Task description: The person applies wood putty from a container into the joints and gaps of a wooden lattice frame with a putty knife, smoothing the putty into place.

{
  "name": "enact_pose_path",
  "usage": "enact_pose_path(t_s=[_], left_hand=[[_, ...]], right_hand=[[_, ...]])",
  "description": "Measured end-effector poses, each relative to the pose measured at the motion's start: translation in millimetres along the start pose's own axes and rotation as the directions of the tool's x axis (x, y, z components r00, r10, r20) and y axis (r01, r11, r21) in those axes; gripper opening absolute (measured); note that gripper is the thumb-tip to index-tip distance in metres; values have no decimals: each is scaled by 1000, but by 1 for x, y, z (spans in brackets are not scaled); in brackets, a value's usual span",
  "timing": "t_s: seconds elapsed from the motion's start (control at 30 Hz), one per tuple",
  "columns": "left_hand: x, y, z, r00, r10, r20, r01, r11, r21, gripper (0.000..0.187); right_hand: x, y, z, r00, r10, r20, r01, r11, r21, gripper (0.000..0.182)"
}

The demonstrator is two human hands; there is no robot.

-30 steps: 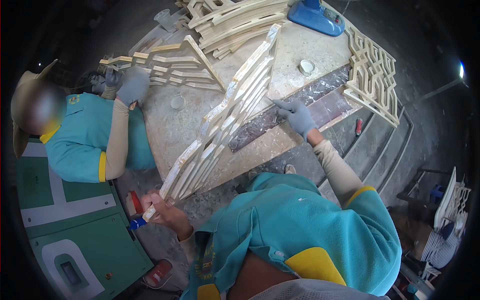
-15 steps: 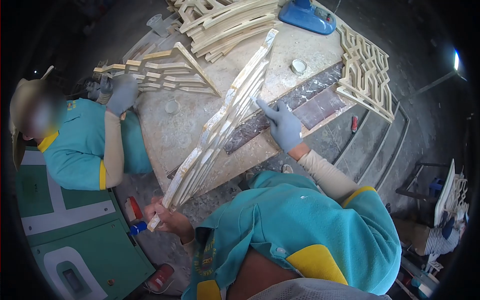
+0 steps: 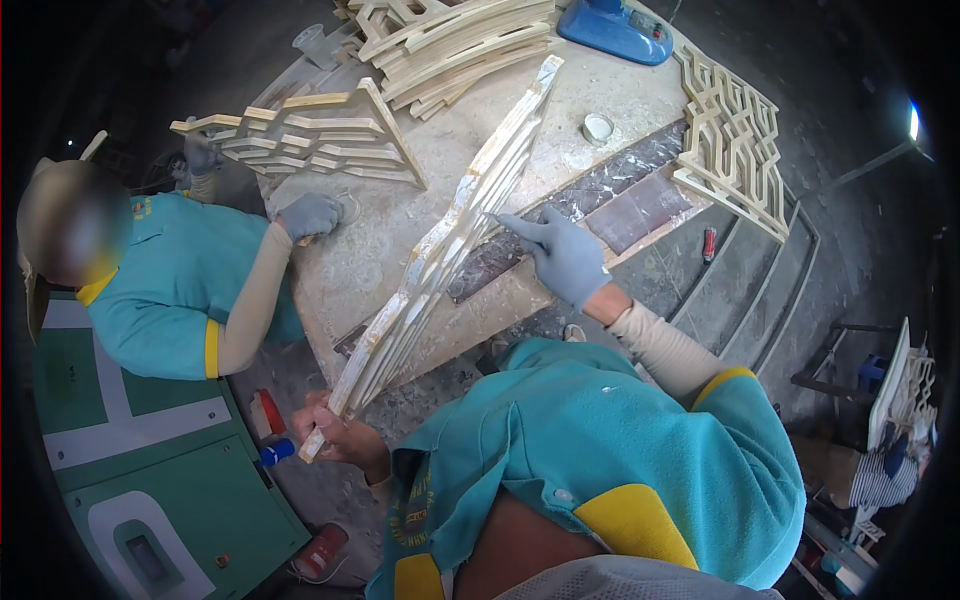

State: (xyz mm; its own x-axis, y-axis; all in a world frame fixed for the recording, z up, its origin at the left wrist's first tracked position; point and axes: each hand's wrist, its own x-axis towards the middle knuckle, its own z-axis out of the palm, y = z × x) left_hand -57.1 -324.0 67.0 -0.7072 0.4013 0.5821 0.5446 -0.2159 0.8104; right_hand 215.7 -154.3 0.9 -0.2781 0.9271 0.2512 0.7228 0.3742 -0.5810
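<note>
A wooden lattice panel (image 3: pixel 440 235) stands on edge, slanting across the table's near side, with white smears along its slats. My left hand (image 3: pixel 343 436), bare, is closed around the panel's lower end near my body. My right hand (image 3: pixel 568 258), in a grey glove, is at the panel's right side around mid-length. Its index finger points at the slats while the other fingers curl in. A thin dark tip shows at that fingertip; what the hand holds is too small to make out. A small round tub of white paste (image 3: pixel 597 128) sits on the table beyond.
A co-worker (image 3: pixel 190 270) at left holds another lattice panel (image 3: pixel 320 135), one gloved hand by a round lid (image 3: pixel 348 208). Lattice pieces (image 3: pixel 460 50) are stacked at the back, near a blue device (image 3: pixel 615 32). Another panel (image 3: pixel 735 145) overhangs the table's right edge.
My right hand has shifted slightly down and left along the panel. The co-worker's gloved hand has come down to the lid on the table, and their panel has moved slightly left.
</note>
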Motion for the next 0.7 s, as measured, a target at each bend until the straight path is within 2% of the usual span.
enact_pose_path(t_s=[0.1, 0.2, 0.27, 0.3, 0.37, 0.4, 0.47, 0.5, 0.53, 0.57, 0.6, 0.67, 0.7], left_hand=[[-2, -4, -1, 1000, 19, -2, -19, 1000, 2, 28], [-3, -2, -2, 1000, -3, 7, 4, 999, -41, 28], [0, 6, 3, 999, -2, 34, 2, 1000, 18, 28], [1, 8, 4, 999, 2, 33, -3, 1000, 15, 28], [3, 9, 4, 997, 27, 71, -29, 999, 32, 28], [5, 6, 2, 997, 27, 66, -29, 999, 28, 28], [9, -1, -3, 987, 67, 149, -61, 997, -44, 29], [10, 1, 1, 988, 65, 137, -59, 997, -43, 29], [14, 5, 7, 986, 93, 138, -89, 995, -41, 30], [15, 7, 11, 983, 122, 137, -118, 992, -42, 32], [14, -6, 2, 981, 59, 186, -26, 984, -174, 36], [15, -7, -5, 980, 17, 198, 8, 992, -128, 35], [15, -4, -5, 975, -24, 219, 42, 996, -78, 35]], right_hand=[[12, 14, -7, 998, 35, -45, -32, 998, 58, 58], [21, 19, -4, 990, 103, -92, -107, 993, -45, 56], [11, 6, -6, 997, 72, -4, -72, 997, -38, 52], [8, 9, -3, 997, 70, -9, -70, 997, -38, 52], [-5, 27, 11, 995, -68, 71, 44, 956, 290, 47], [-11, 38, 18, 995, -72, 70, 49, 957, 286, 47], [-18, 61, 27, 996, 82, 44, -93, 848, 521, 31], [-19, 67, 25, 996, 71, 47, -85, 851, 518, 31], [-20, 72, 22, 955, 221, 199, -296, 771, 565, 25], [-19, 74, 19, 869, 347, 352, -493, 657, 570, 29], [-18, 67, 17, 873, 338, 352, -486, 666, 566, 29], [-21, 44, 14, 769, 509, 386, -579, 300, 758, 38], [-23, 44, 12, 777, 497, 386, -576, 314, 755, 38]])
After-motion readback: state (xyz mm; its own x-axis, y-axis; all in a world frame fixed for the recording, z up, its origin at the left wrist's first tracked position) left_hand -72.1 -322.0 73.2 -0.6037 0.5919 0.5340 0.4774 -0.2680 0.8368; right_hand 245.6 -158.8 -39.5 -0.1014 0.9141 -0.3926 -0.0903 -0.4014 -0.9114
